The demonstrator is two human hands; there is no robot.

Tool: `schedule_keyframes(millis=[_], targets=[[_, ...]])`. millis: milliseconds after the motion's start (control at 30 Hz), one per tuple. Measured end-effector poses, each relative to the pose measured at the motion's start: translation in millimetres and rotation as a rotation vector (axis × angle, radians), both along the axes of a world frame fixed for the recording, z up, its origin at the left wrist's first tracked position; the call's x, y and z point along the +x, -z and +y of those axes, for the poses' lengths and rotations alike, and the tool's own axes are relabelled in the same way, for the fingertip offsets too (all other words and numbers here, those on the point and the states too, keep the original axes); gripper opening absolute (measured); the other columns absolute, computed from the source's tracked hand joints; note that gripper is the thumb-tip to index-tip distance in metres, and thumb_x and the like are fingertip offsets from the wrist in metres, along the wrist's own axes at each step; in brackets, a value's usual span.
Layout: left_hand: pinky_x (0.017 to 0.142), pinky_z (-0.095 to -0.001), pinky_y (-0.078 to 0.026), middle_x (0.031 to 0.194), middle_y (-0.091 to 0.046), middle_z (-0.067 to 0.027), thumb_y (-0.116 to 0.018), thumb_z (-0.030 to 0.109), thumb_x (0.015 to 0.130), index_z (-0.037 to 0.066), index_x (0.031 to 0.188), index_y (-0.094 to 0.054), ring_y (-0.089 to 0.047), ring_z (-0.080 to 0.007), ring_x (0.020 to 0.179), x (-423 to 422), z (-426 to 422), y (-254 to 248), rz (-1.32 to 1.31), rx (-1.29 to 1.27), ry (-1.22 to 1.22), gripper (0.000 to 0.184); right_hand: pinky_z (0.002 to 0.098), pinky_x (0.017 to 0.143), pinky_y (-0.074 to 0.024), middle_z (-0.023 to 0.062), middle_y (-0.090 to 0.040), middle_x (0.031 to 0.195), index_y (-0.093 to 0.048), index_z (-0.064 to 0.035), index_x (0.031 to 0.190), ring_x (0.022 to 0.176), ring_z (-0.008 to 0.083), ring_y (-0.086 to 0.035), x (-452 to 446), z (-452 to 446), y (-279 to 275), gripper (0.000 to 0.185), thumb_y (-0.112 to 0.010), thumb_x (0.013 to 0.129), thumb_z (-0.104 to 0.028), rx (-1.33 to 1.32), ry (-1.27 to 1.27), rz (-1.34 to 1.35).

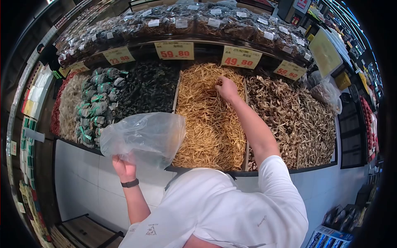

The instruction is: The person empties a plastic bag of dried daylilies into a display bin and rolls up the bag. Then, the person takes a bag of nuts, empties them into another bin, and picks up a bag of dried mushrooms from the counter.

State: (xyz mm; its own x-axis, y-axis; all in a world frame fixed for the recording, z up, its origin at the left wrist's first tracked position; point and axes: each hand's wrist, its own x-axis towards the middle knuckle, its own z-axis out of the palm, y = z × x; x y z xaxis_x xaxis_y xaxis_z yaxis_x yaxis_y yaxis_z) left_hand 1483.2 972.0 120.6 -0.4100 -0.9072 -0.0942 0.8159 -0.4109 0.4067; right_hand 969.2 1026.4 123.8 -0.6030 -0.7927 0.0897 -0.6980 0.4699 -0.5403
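My left hand (125, 166), with a dark band on the wrist, is closed on the lower left part of a clear plastic bag (142, 138). The bag spreads over the front of the bins, its right end overlapping the yellow strips. Near the back of the bin of dried yellow strips (211, 140), my right hand (227, 89) has its fingers curled together just over the pile. Something small and dark shows at its fingertips, too small to make out.
Dark dried pieces (147, 89) and green-tied bundles (97, 103) lie left of the yellow strips, brown dried slices (289, 120) right. Price signs (242, 57) and packed bags (182, 22) line the back. A person (50, 60) stands far left.
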Motion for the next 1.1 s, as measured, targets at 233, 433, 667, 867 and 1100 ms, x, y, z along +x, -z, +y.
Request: schedule_keyframes(millis=[233, 433, 667, 867, 1100], targets=[[0.098, -0.0458, -0.049, 0.126, -0.061, -0.0108, -0.05, 0.018, 0.097, 0.003, 0.126, -0.056, -0.06, -0.0269, 0.112, -20, -7, -8, 0.007, 0.084, 0.008, 0.033, 0.0428, 0.096, -0.0458, 0.0158, -0.06, 0.127, -0.058, -0.0119, 0.128, 0.117, 0.0323, -0.057, -14, 0, -35, 0.051, -0.072, 0.082, -0.027, -0.138, -0.029, -0.061], [0.097, -0.0465, -0.05, 0.128, -0.06, -0.0102, -0.051, 0.021, 0.098, 0.004, 0.126, -0.056, -0.06, -0.0265, 0.113, -20, -12, -3, 0.04, 0.025, 0.065, 0.033, 0.0426, 0.109, -0.0387, 0.0174, -0.043, 0.145, -0.045, -0.0056, 0.14, 0.135, 0.0336, -0.041, 10, 19, -25, 0.069, -0.073, 0.082, -0.03, 0.043, -0.052, 0.063], [0.097, -0.0465, -0.049, 0.127, -0.06, -0.01, -0.05, 0.021, 0.098, 0.003, 0.126, -0.056, -0.059, -0.0268, 0.112, -25, -13, 1, 0.046, 0.073, 0.097, 0.034, 0.0425, 0.117, -0.0254, 0.0257, -0.033, 0.149, -0.027, -0.0023, 0.149, 0.142, 0.036, -0.028, 128, 62, -53, 0.101, -0.081, 0.072, -0.037, -0.13, -0.616, -0.315], [0.098, -0.0482, -0.048, 0.124, -0.061, -0.0118, -0.05, 0.03, 0.099, 0.003, 0.124, -0.055, -0.058, -0.029, 0.113, -69, 6, -16, 0.088, 0.134, 0.251, 0.038, 0.0418, 0.116, -0.0286, 0.0241, -0.037, 0.144, -0.018, -0.0009, 0.15, 0.139, 0.0372, -0.031, 223, 64, -50, 0.112, -0.084, 0.066, -0.036, 0.062, -0.723, -0.389], [0.095, -0.047, -0.05, 0.122, -0.061, -0.0112, -0.048, 0.036, 0.099, 0.008, 0.127, -0.054, -0.06, -0.0288, 0.11, -73, 17, 40, -0.037, 0.174, 0.341, 0.04, 0.0388, 0.102, -0.0419, 0.0182, -0.053, 0.124, -0.046, -0.0044, 0.135, 0.122, 0.03, -0.05, 280, 48, 17, 0.077, -0.082, 0.07, -0.021, -0.238, -0.856, -0.816]])
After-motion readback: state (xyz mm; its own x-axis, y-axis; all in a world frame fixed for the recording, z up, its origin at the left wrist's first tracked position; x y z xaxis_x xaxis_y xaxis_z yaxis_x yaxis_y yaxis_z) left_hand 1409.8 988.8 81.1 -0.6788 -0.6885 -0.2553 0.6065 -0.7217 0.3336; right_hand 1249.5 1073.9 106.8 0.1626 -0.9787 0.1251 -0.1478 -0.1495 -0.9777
